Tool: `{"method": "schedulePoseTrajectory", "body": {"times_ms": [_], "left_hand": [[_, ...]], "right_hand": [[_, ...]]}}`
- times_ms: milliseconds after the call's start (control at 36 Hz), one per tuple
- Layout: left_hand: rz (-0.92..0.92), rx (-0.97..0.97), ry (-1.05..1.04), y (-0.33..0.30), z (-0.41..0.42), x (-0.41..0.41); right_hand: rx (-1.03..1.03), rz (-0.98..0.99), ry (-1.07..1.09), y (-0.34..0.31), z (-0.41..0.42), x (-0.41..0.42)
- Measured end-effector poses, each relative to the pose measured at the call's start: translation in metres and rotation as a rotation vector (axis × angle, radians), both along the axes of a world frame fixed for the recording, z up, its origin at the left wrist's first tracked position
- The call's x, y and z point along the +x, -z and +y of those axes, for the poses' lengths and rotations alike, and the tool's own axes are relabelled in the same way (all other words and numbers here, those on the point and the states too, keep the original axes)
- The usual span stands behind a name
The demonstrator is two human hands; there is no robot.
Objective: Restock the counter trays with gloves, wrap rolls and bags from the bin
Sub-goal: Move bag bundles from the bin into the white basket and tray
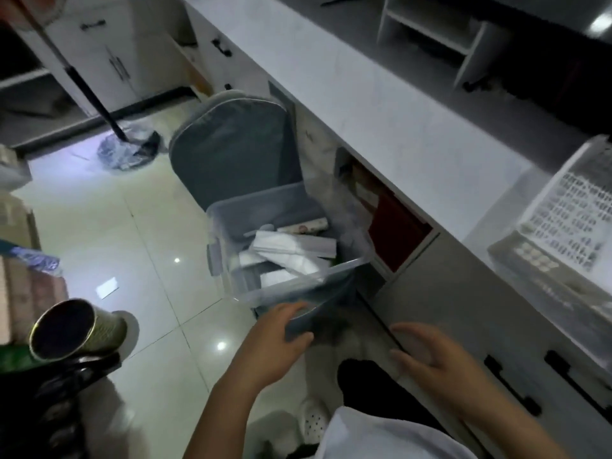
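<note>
A clear plastic bin (231,226) sits on a grey chair below the counter, with white folded bags (284,248) and a patterned wrap roll (306,226) inside. The bin's grey lid (318,309) leans at its near side, and my left hand (281,329) grips the lid's lower edge. My right hand (427,356) hovers open to the right of the lid, touching nothing. White perforated counter trays (563,207) stand on the counter at the right.
The long white counter (364,104) runs diagonally, with drawers and black handles (510,385) beneath it. A mop (129,147) lies on the tiled floor at the back. A metal cup (73,329) and boxes crowd the left edge. An open cupboard shows red boxes (397,233).
</note>
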State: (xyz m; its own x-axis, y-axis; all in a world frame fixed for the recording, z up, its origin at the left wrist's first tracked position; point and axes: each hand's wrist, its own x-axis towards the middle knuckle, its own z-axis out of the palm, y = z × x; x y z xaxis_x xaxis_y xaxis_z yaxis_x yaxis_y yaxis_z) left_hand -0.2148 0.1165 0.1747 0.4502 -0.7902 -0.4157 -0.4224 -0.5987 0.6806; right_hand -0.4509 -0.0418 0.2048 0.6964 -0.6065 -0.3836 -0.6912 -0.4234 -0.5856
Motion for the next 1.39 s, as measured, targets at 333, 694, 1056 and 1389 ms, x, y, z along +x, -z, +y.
{"method": "schedulePoseTrajectory", "body": {"times_ms": [333,694,1056,1389], "left_hand": [[-0.002,0.278,-0.169,0.005,-0.017,0.129],[0.078,0.351,-0.074,0.05,-0.116,0.197],[0.244,0.721,0.192,0.191,-0.171,0.248],[-0.147,0.663,0.361,0.307,-0.256,0.278]], "right_hand": [[0.157,-0.068,-0.136,0.041,-0.106,0.175],[0.287,0.215,-0.28,0.116,-0.149,0.251],[0.17,0.377,0.068,0.19,-0.112,0.225],[0.016,0.234,0.384,0.232,-0.041,0.229]]}}
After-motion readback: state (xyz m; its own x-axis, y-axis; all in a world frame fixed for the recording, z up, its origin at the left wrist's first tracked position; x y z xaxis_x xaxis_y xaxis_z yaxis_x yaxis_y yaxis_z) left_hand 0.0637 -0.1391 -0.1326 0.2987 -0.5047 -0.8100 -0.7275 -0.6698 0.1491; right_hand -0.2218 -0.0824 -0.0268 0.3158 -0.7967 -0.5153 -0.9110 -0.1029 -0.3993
